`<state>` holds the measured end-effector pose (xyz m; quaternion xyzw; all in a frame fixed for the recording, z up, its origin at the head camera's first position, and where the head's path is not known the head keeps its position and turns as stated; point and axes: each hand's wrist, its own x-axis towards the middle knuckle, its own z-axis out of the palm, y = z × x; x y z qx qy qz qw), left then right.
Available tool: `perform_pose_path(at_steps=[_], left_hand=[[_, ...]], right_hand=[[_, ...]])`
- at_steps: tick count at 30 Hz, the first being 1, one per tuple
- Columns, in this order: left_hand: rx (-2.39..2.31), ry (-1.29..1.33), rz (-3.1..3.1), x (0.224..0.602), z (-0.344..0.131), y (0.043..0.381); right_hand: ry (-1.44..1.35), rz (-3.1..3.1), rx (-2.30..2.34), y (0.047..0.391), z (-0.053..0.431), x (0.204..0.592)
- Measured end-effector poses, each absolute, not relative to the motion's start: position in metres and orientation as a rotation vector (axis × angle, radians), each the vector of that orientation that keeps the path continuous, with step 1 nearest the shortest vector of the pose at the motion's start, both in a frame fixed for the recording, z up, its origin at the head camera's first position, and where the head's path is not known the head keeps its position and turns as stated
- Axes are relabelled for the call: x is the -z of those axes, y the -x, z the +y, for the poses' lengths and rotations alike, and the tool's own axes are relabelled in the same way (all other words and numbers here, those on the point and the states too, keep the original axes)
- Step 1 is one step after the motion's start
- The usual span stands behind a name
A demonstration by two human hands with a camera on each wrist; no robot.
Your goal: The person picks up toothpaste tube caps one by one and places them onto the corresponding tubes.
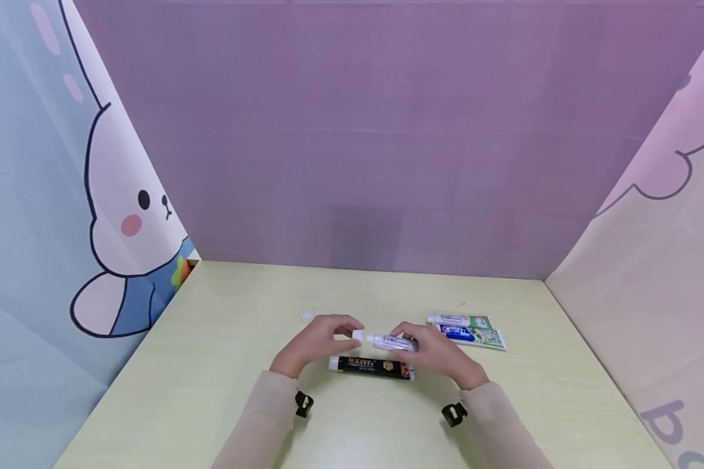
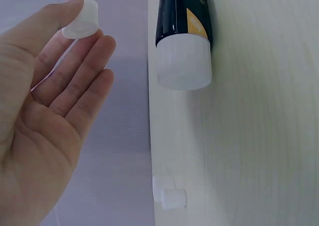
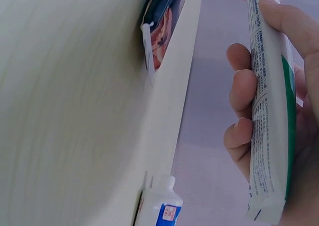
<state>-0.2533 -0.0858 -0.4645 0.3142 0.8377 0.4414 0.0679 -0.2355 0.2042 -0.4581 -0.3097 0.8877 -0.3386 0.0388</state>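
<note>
Your left hand (image 1: 317, 340) pinches a small white cap (image 1: 358, 335) between thumb and fingers, while your right hand (image 1: 433, 348) has its fingers curled round a white tube (image 1: 394, 342), whose nozzle (image 1: 372, 339) points to nine o'clock at that cap, just apart in the head view. With the white tube as clock centre, a black tube (image 1: 372, 367) lies on the surface (image 1: 164, 391) at seven o'clock, a blue-and-white tube (image 1: 463, 333) and a smaller tube (image 1: 459, 320) at three, and two loose caps (image 2: 174, 198) toward ten. Your pinch looks slight, so the cap could slip and roll if it meets the nozzle crooked; squeezing too hard on the right might force paste out
</note>
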Motion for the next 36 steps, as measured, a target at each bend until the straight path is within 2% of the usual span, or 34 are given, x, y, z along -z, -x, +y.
perform_pose_path(at_steps=[36], left_hand=[[-1.357,-0.985,2.546,0.469,-0.073,0.255]], right_hand=[[0.902,2.558,1.173,0.236,0.196,0.460]])
